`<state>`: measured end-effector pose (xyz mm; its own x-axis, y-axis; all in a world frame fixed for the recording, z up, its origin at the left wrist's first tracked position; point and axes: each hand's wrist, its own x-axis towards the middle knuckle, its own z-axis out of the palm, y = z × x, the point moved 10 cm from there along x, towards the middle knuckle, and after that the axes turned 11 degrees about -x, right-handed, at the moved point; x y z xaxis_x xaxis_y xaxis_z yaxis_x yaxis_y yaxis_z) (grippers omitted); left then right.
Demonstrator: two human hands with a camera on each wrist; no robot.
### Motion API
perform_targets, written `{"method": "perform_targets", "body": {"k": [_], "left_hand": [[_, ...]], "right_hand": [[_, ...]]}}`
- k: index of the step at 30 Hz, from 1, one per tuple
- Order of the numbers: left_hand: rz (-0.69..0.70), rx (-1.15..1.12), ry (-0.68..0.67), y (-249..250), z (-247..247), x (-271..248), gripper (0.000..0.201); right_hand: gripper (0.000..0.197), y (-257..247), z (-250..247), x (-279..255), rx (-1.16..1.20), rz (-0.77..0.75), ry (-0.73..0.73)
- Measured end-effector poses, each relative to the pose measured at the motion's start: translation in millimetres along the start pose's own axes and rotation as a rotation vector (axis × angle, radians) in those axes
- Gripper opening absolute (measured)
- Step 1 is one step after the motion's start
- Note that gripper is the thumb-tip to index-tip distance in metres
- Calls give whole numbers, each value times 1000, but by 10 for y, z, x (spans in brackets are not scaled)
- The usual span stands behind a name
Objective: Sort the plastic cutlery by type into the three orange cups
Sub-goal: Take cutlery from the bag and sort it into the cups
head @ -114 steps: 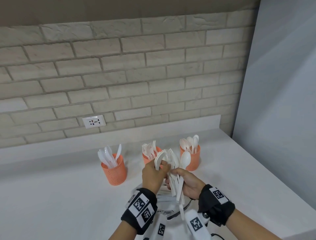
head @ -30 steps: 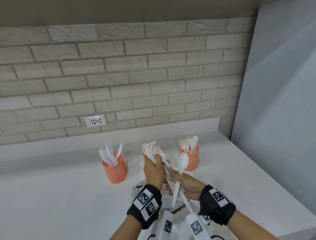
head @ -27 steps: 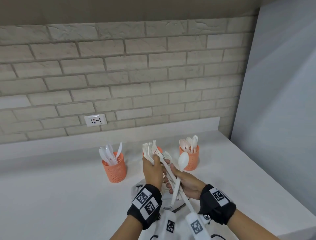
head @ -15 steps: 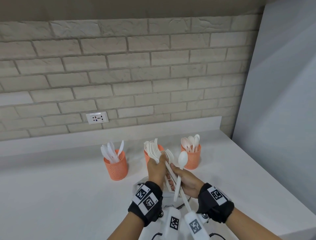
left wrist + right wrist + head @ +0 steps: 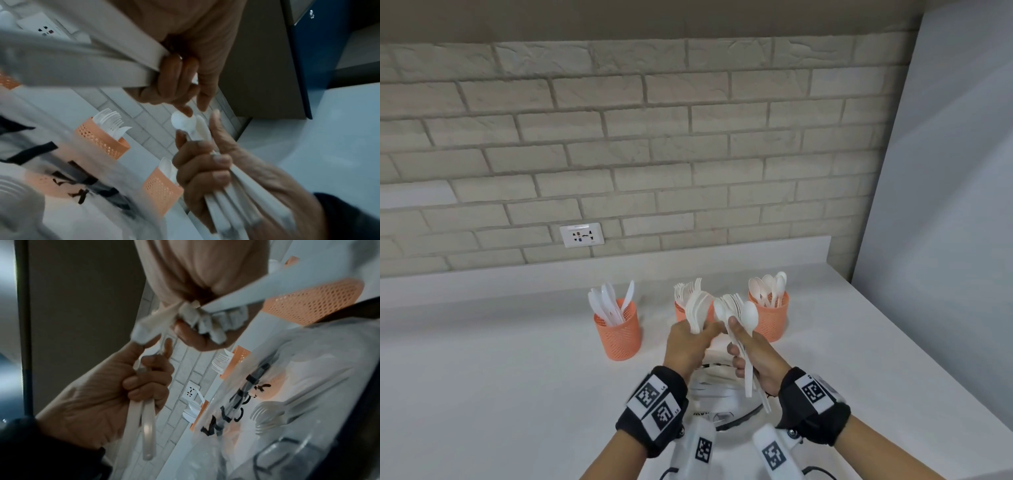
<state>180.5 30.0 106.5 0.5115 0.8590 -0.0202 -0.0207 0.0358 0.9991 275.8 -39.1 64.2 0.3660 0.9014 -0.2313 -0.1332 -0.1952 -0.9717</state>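
A fan of white forks (image 5: 697,310) stands up from the left hand (image 5: 686,346), whose fingers are curled tight round the handles. Just to its right, the right hand (image 5: 756,358) grasps a mixed bundle of cutlery (image 5: 743,329) with spoon bowls on top, its fingers wrapped round the handles; the two hands touch. Behind them on the white counter (image 5: 482,377) stand three orange cups: the left cup (image 5: 618,337) holds knives, the middle cup (image 5: 681,310) forks, the right cup (image 5: 772,320) spoons. A clear plastic bag (image 5: 714,383) lies under the hands. A wall socket (image 5: 582,235) sits in the brick wall behind.
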Motion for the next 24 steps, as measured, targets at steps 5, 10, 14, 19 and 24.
{"method": "perform_targets", "body": {"k": [5,10,14,19,24], "left_hand": [[31,70,-18,-30,62,21,26],[19,-12,-34,1,91,9,33],[67,90,-23,46,119,25,33],[128,225,96,170,61,59,27],[201,419,167,342,69,39,39]], "right_hand": [[16,-81,48,-16,-12,-60,-52],[6,-90,59,-31,-95,-88,-107],[2,-100,69,-34,-174,-116,-118],[26,-88,169,-20,-428,-206,-140],[5,-150,128,-13,-536,-246,-45]]}}
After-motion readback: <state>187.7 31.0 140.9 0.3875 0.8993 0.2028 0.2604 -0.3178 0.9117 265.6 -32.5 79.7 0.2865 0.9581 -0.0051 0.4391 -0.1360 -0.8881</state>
